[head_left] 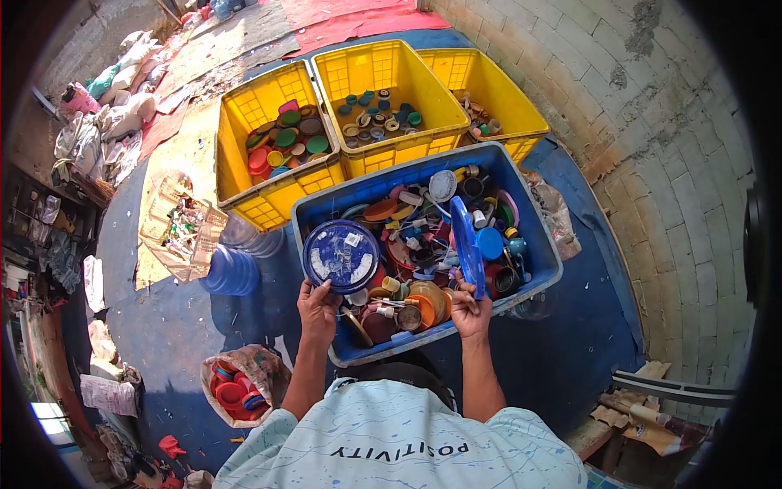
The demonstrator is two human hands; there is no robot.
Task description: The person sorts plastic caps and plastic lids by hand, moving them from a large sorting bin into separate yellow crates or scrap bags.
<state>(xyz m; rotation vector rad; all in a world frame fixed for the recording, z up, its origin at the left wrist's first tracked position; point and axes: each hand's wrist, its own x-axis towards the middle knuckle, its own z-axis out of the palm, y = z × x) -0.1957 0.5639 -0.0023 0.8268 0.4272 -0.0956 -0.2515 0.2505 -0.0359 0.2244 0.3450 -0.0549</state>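
Observation:
My left hand (319,300) grips the lower edge of a round dark blue lid (342,257) with pale label scraps on its face. In my right hand (470,311) is a brighter blue lid (466,248), tilted nearly edge-on, pinched at its lower end. Both lids are held over a blue crate (533,265) heaped with mixed plastic caps and lids. Among the heap lie a small bright blue lid (490,244), a whitish round lid (442,186) and an orange ring-shaped lid (423,312).
Behind the blue crate stand a left yellow crate (236,122) with coloured lids, a middle yellow crate (346,65) and a right yellow crate (513,106) with caps. A sack (269,371) of red lids, a wicker basket (155,232) and a block wall (676,179) surround me.

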